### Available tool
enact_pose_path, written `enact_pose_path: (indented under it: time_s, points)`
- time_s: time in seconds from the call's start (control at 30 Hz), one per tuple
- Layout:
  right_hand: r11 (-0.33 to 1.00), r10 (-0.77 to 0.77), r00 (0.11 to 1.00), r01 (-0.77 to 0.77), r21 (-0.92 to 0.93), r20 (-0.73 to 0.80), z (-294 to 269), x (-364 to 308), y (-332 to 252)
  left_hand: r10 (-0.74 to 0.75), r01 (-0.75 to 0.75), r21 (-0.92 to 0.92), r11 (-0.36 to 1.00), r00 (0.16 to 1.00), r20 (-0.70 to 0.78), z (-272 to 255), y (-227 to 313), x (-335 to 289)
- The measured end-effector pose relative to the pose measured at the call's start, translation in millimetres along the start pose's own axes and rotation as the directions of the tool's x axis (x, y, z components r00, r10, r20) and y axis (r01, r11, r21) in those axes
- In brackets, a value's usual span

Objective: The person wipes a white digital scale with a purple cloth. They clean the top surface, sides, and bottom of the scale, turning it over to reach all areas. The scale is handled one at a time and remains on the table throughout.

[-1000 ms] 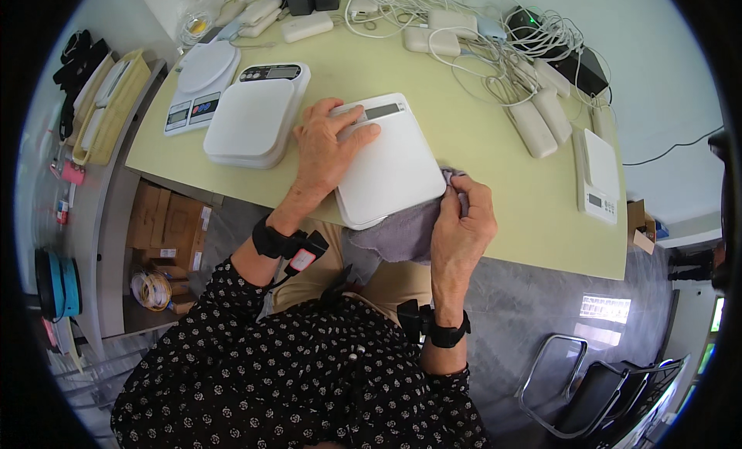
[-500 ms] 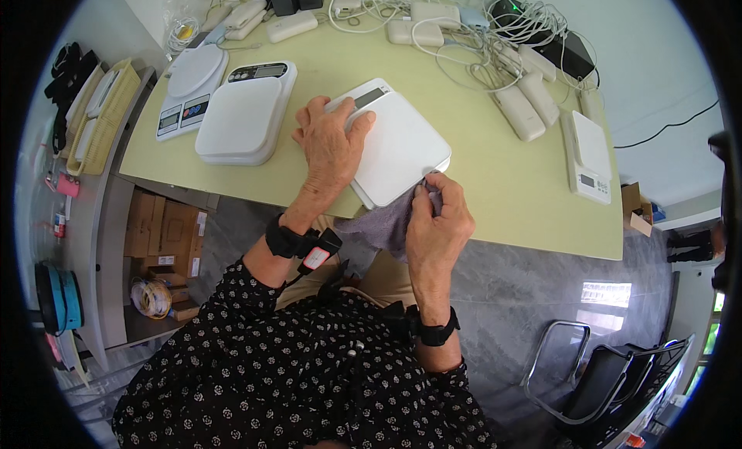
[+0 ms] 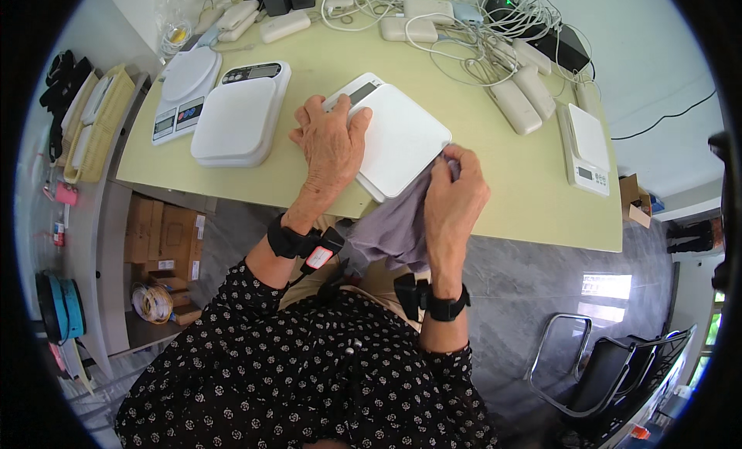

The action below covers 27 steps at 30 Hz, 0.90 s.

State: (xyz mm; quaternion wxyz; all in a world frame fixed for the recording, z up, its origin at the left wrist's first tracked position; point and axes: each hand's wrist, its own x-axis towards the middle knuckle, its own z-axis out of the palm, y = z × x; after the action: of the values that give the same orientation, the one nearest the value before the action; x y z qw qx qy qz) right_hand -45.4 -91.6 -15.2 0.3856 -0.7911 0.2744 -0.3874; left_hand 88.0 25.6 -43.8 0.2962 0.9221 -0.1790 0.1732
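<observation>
I judge the digital kitchen scale (image 3: 406, 136), at the front of the table (image 3: 541, 186), light, rigid and slick, best held by its sides, my left hand (image 3: 331, 144) splayed across it, right hand (image 3: 456, 198) pinching soft greyish-purple cloth (image 3: 394, 225).

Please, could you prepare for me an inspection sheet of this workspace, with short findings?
Surface: pale green tabletop.
Job's things: white scale, turned askew near the front edge; purplish-grey cloth, hanging over that edge.
Clutter: two other scales left, another right; pale oblong devices behind.
Grips: left hand on the scale; right hand pinching the cloth.
Cables: white cables, tangled at the back.
Surroundings: grey floor, dark chair, cardboard boxes.
</observation>
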Motion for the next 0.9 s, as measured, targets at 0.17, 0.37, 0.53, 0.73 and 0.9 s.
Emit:
enact_pose_path:
  time_s: [0.17,0.37,0.53,0.73,0.9]
  points:
    - [0.997,-0.071,0.996,0.07,0.021,0.054,-6,-26,-8,0.014,-0.014,-0.017,1.0,1.0,0.011,-4,1,0]
    - [0.999,-0.048,0.999,0.048,-0.007,0.009,-1,2,2,0.036,-0.035,-0.018,0.999,0.998,0.058,-7,-2,1]
    - [1.0,0.008,1.0,-0.008,0.007,0.002,3,34,15,0.035,-0.035,0.0,0.999,0.991,0.132,-10,2,-1]
    - [0.994,-0.103,0.994,0.102,-0.033,-0.042,10,42,29,0.322,-0.215,-0.289,0.933,0.857,0.402,-59,-31,4]
    - [0.993,-0.118,0.993,0.119,-0.016,0.018,15,55,36,0.482,-0.352,-0.366,0.862,0.795,0.369,-64,-64,6]
